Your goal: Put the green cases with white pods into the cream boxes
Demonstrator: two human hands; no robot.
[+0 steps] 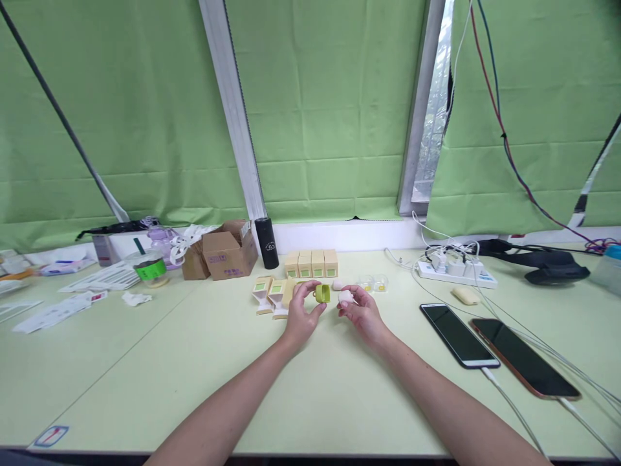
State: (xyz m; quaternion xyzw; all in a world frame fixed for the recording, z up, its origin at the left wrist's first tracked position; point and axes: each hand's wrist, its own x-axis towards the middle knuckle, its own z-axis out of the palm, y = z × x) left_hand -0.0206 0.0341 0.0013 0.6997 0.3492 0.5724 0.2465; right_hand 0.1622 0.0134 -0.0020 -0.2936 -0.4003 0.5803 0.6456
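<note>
From here, the near edge of the counter [310, 401] runs below both forearms. The hands have room to move between the opened small boxes [262, 294] on the left and the two phones [460, 335] on the right, with a row of closed boxes [311, 264] and clear plastic pieces [373, 284] just beyond.

The left hand [299, 320] covers part of the opened boxes, the forearms run out of sight at the bottom, and the white piece [345, 296] is half masked by fingertips — I can't make out its full shape.

The left fingers are parted around a small green cup-like piece [322, 294], pinching it, its hollow turned rightward. The right hand [367, 318] grips the white piece in bent fingers — near the green one, not touching, both held above the counter.
</note>
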